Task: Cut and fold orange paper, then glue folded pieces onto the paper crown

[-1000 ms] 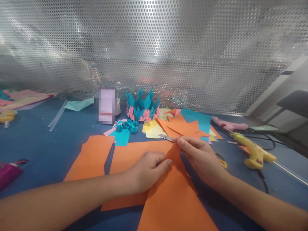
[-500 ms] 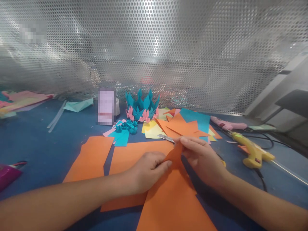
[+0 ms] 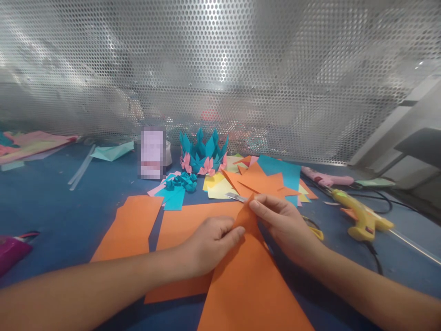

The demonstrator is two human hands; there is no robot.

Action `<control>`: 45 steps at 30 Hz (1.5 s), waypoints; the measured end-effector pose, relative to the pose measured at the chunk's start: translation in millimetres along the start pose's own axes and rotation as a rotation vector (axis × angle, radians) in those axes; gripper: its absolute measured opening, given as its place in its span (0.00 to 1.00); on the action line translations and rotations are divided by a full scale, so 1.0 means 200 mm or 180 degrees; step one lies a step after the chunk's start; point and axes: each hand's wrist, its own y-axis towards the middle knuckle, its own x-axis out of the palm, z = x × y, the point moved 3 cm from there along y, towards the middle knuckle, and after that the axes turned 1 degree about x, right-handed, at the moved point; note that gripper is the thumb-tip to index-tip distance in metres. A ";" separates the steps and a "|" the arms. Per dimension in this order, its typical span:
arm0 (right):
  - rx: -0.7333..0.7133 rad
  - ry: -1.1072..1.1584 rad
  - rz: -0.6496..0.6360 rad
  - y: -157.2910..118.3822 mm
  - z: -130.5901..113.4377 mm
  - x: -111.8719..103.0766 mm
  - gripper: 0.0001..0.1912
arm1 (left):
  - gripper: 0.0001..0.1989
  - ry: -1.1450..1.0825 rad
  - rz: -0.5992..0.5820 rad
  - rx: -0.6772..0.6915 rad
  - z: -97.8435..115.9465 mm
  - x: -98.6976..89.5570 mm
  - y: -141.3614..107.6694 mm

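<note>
Left hand [image 3: 215, 243] lies with its fingers curled, thumb on top, pinching the fold of an orange paper sheet [image 3: 255, 285] near its far end. The right hand [image 3: 287, 225] pinches that sheet's raised tip between thumb and fingers, the other fingers loosely bent. From there the sheet widens toward the near edge of the view, above the blue tabletop [image 3: 69, 207]. Partly beneath the left hand and forearm lies a second orange sheet [image 3: 196, 211], with a cut orange piece [image 3: 132, 225] just to its left. At the far left sits a magenta object [image 3: 14, 253], cut off by the frame. Scissors [image 3: 236, 196] lie behind the right hand, blades and yellow handle showing on either side of it. To the right rests a yellow glue gun [image 3: 360, 216], a clear stick in its rear; a pink glue gun [image 3: 327, 177] lies beyond. Farther back are orange scraps [image 3: 260, 180] over yellow and teal paper, small teal folded pieces [image 3: 181, 182], and an upright teal paper crown [image 3: 206, 151] with pink folds round its base. Behind everything stands a perforated metal panel [image 3: 220, 69].
</note>
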 end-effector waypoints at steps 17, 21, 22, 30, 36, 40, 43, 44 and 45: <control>-0.0184 -0.0617 0.0015 -0.03 -0.01 0.04 0.13 | 0.21 -0.0033 0.0118 0.0090 -0.02 0.00 0.00; -0.0035 -0.0471 0.0019 -0.03 -0.01 0.05 0.14 | 0.20 0.0113 0.0163 0.0036 -0.04 0.00 0.00; -0.0010 -0.0437 -0.0007 -0.03 -0.01 0.05 0.14 | 0.20 0.0164 0.0177 0.0040 -0.04 0.01 0.00; 0.0185 -0.0589 -0.0024 -0.02 -0.01 0.05 0.16 | 0.20 0.0350 0.0379 0.0005 -0.04 0.00 0.00; -0.0009 -0.0836 0.0162 -0.02 -0.01 0.05 0.20 | 0.20 0.0329 0.0388 -0.0010 -0.04 0.00 0.00; -0.0061 -0.0828 0.0102 -0.02 -0.02 0.05 0.20 | 0.19 0.0275 0.0507 0.0025 -0.03 -0.01 0.00; 0.0043 -0.0704 -0.0001 -0.03 -0.01 0.05 0.18 | 0.19 0.0162 0.0635 0.0027 -0.03 -0.04 0.00; 0.0082 -0.0676 -0.0031 -0.03 -0.01 0.05 0.18 | 0.18 0.0140 0.0645 0.0020 -0.03 -0.04 0.00; 0.0098 -0.0662 -0.0047 -0.03 -0.01 0.05 0.18 | 0.18 0.0138 0.0645 0.0019 -0.03 -0.04 0.01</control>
